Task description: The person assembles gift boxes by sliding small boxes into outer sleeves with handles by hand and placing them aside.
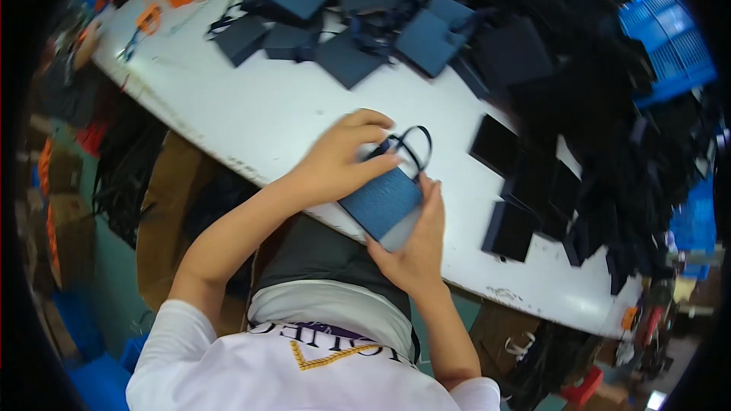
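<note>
Two hands of mine are on one small blue bag (383, 204), in front of me at the near edge of the white table (205, 99). My right hand (419, 240) is clamped on it, thumb at the near edge, fingers along the side. My left hand (343, 156) arches over the strap end, thumb and fingertips apart (whether they pinch anything, I cannot tell). I judge this step as adjusting around the strap handle (430, 144); the next move calls for a steady right grip and light left fingers, lest the bag's sides crease.
</note>
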`<state>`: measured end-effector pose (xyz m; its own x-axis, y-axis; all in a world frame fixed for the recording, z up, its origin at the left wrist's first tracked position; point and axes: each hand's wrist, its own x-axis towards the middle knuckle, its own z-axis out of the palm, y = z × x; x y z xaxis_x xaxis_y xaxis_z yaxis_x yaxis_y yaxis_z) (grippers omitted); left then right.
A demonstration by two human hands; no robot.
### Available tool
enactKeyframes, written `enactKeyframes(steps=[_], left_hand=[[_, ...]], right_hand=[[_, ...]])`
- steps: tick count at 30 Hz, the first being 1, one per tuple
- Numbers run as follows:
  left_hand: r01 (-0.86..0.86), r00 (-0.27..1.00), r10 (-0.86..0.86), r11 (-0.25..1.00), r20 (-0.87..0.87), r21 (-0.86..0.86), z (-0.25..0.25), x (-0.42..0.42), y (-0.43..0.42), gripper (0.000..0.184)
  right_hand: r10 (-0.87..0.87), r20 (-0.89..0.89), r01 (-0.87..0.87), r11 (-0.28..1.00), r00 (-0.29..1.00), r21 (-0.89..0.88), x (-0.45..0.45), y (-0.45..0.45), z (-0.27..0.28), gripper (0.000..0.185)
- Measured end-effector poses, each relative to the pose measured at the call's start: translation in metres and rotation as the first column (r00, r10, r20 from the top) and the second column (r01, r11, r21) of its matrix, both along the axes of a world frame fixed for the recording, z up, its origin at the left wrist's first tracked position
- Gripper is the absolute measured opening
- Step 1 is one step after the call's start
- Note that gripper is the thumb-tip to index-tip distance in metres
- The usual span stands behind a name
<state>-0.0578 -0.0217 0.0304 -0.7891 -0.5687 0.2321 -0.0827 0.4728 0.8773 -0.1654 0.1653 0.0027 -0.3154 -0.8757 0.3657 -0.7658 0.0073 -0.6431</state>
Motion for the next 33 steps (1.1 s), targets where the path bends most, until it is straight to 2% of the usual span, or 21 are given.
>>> enactKeyframes(steps=[1, 3, 6, 7, 10, 12, 14, 15, 17, 18, 20, 22, 24, 28, 31, 33], left_hand=[[-0.007, 0.999, 0.005, 0.998, -0.032, -0.066, 0.014, 0.01, 0.01, 0.022], [0.01, 0.994, 0.032, 0.92, 0.1, -0.392, 0.025, 0.028, 0.035, 0.025], [0.084, 0.948, 0.081, 0.869, 0.307, -0.487, 0.007, 0.042, 0.064, 0.032], [0.045, 0.957, 0.082, 0.905, 0.279, -0.422, -0.001, 0.046, 0.062, 0.043], [-0.094, 0.926, 0.146, 0.982, 0.349, -0.162, -0.002, 0.048, 0.062, 0.054], [-0.064, 0.915, 0.209, 0.92, 0.345, -0.387, 0.003, 0.043, 0.067, 0.062], [-0.054, 0.893, 0.295, 0.819, 0.339, -0.571, 0.008, 0.036, 0.075, 0.065], [-0.073, 0.889, 0.326, 0.793, 0.321, -0.605, 0.009, 0.031, 0.078, 0.057], [-0.065, 0.879, 0.285, 0.865, 0.382, -0.497, 0.011, 0.028, 0.082, 0.054], [-0.06, 0.876, 0.258, 0.896, 0.407, -0.439, 0.011, 0.028, 0.082, 0.053], [-0.084, 0.92, 0.236, 0.898, 0.312, -0.432, 0.004, 0.034, 0.078, 0.045], [-0.075, 0.957, 0.168, 0.93, 0.237, -0.36, -0.003, 0.045, 0.068, 0.042], [-0.038, 0.972, 0.104, 0.956, 0.212, -0.292, -0.004, 0.054, 0.062, 0.04], [0.003, 0.985, 0.044, 0.964, 0.167, -0.268, -0.002, 0.062, 0.058, 0.04], [-0.041, 0.996, 0.066, 0.934, 0.059, -0.355, -0.01, 0.067, 0.056, 0.042], [-0.058, 0.996, 0.077, 0.945, 0.048, -0.322, -0.018, 0.072, 0.055, 0.041]], right_hand=[[-0.042, 0.023, 0.042, 0.999, 0.999, 0.004, -0.001, 0.0, -0.002, 0.12], [-0.106, 0.017, 0.105, 0.994, 0.994, 0.04, -0.001, 0.002, 0.0, 0.118], [-0.005, 0.043, -0.002, 0.987, 0.999, 0.159, -0.01, 0.011, 0.009, 0.114], [0.021, -0.005, -0.019, 0.977, 1.0, 0.215, -0.014, 0.019, 0.02, 0.105], [-0.189, -0.162, 0.202, 0.977, 0.968, 0.071, -0.037, 0.061, 0.028, 0.099], [-0.513, -0.336, 0.557, 0.829, 0.79, 0.045, -0.054, 0.08, 0.038, 0.097], [-0.64, -0.381, 0.721, 0.684, 0.667, 0.112, -0.066, 0.087, 0.033, 0.103], [-0.652, -0.371, 0.735, 0.662, 0.661, 0.147, -0.067, 0.084, 0.026, 0.104], [-0.673, -0.366, 0.763, 0.607, 0.643, 0.223, -0.067, 0.084, 0.014, 0.105], [-0.667, -0.28, 0.723, 0.647, 0.691, 0.242, -0.068, 0.085, 0.014, 0.104], [-0.635, -0.104, 0.636, 0.722, 0.765, 0.272, -0.067, 0.091, 0.021, 0.103], [-0.378, 0.281, 0.339, 0.924, 0.882, 0.177, -0.057, 0.086, 0.038, 0.102], [-0.189, 0.185, 0.168, 0.978, 0.964, 0.123, -0.053, 0.065, 0.05, 0.102], [-0.061, 0.001, 0.061, 0.996, 0.998, 0.066, -0.068, 0.0, 0.049, 0.098], [0.014, -0.039, -0.01, 0.995, 0.999, 0.097, -0.07, -0.023, 0.043, 0.098], [0.051, -0.086, -0.041, 0.993, 0.995, 0.112, -0.072, -0.025, 0.034, 0.094]])
